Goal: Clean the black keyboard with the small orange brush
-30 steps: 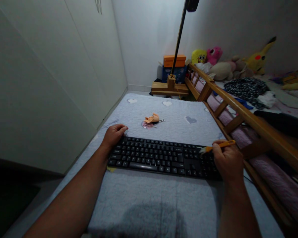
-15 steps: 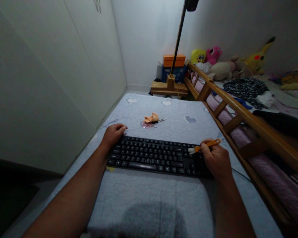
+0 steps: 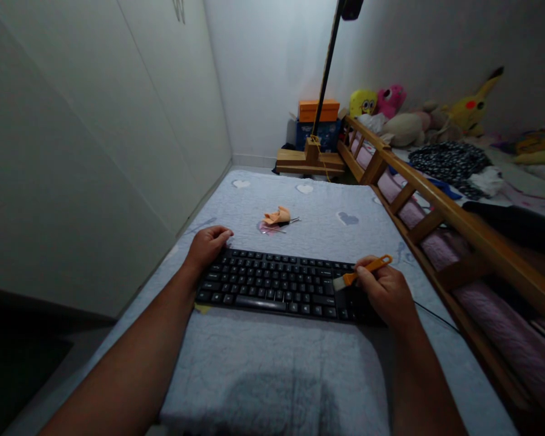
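Note:
A black keyboard [image 3: 263, 281] lies flat on the quilted bed cover, keys up. My right hand [image 3: 384, 290] is closed around a small brush [image 3: 363, 272] with an orange handle and pale bristles. The bristles point left and sit over the keys just right of the Enter key, seemingly touching them; the hand covers much of the number pad. At the keyboard's far left corner, my left hand [image 3: 209, 245] is closed, thumb against curled fingers. Whether those fingers grip the keyboard's edge is hidden.
Beyond the keyboard lie an orange cloth [image 3: 278, 215] and thin metal tools [image 3: 275, 229]. A cable [image 3: 436, 316] runs off to the right. A wooden bed rail [image 3: 418, 181] borders the right side, a white cabinet [image 3: 131, 151] the left. A wooden-based stand [image 3: 311, 157] is behind.
My right hand has moved a little left with the brush, so the bristles have shifted toward the Enter key. My left hand and the keyboard have stayed put.

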A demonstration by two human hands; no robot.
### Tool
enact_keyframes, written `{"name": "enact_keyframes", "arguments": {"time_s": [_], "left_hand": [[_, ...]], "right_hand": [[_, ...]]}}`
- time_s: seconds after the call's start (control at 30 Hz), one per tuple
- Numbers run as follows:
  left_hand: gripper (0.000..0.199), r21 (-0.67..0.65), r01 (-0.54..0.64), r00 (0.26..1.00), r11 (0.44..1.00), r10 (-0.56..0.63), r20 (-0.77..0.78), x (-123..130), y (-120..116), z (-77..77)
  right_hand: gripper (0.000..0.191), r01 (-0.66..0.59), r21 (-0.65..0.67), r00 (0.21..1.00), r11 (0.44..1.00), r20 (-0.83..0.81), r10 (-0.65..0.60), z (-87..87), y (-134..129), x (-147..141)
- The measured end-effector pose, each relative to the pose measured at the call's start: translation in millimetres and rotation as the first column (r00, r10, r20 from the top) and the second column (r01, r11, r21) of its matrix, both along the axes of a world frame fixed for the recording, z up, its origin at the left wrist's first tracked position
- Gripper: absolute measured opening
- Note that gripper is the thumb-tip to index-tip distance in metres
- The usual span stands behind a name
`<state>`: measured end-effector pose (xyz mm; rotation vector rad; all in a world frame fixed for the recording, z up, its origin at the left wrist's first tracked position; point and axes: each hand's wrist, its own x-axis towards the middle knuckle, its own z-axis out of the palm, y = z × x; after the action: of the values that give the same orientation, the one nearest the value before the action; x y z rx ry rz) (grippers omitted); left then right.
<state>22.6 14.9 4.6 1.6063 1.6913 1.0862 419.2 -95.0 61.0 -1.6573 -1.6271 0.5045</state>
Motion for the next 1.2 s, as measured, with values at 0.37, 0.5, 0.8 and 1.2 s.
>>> {"name": "enact_keyframes", "arguments": {"time_s": [0.37,0.5,0.8,1.2], "left_hand": [[0.034,0.013,0.002,0.999,1.000,-0.002,-0.035,1,-1,1.8],[0.034,-0.003,-0.007,1.000,1.000,0.007,-0.018,2,-2,2.8],[0.035,-0.002,-0.015,1.000,1.000,0.015,-0.026,1,-1,3.5],[0.035,0.002,-0.011,0.999,1.000,0.011,-0.053,2,-1,5.4]], "right_hand": [[0.031,0.156,0.090,0.986,0.984,0.048,-0.161,8.2,-6,28],[0.034,0.008,0.010,0.999,1.000,-0.035,-0.007,12.3,-8,17],[0.033,0.057,0.083,0.990,0.995,0.123,-0.067,1.4,-7,15],[0.026,0.290,0.215,0.954,0.933,0.011,-0.299,-8.3,-12,41]]}}
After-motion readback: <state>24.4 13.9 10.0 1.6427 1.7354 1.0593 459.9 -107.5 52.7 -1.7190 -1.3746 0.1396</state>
